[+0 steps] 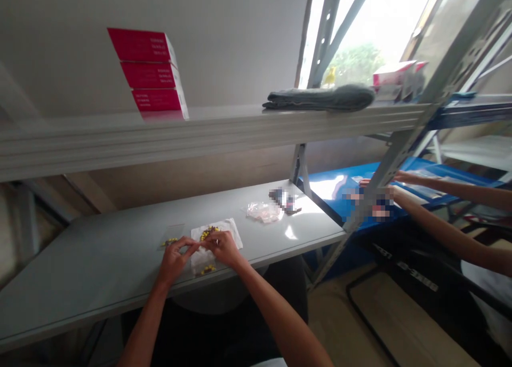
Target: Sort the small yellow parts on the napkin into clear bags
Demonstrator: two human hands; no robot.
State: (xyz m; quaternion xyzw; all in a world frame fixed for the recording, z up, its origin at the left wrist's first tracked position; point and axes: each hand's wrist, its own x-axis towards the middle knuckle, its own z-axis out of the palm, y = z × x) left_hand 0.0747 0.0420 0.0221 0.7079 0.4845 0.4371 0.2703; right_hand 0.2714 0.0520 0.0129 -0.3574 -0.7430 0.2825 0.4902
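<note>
My left hand (pixel 176 256) and my right hand (pixel 224 246) meet over the front of the grey table, fingers pinched close together. Between and below them hangs a small clear plastic bag (pixel 205 262) with yellow and dark pieces at its bottom; both hands appear closed on its upper edge. Behind my fingers, a pile of small yellow and dark pieces (pixel 208 232) lies on a white cloth or sheet (pixel 233 229). Left of it, another clear bag (pixel 174 231) lies flat with similar pieces, partly covered by my left hand.
Crumpled clear bags (pixel 264 212) lie on the table (pixel 120 260) to the right, beside a blurred item. Overhead, a shelf (pixel 224 132) bears red-and-white boxes (pixel 154 73) and a folded grey cloth (pixel 320 97). A metal post and another person's arms (pixel 436 223) at a blue table are on the right.
</note>
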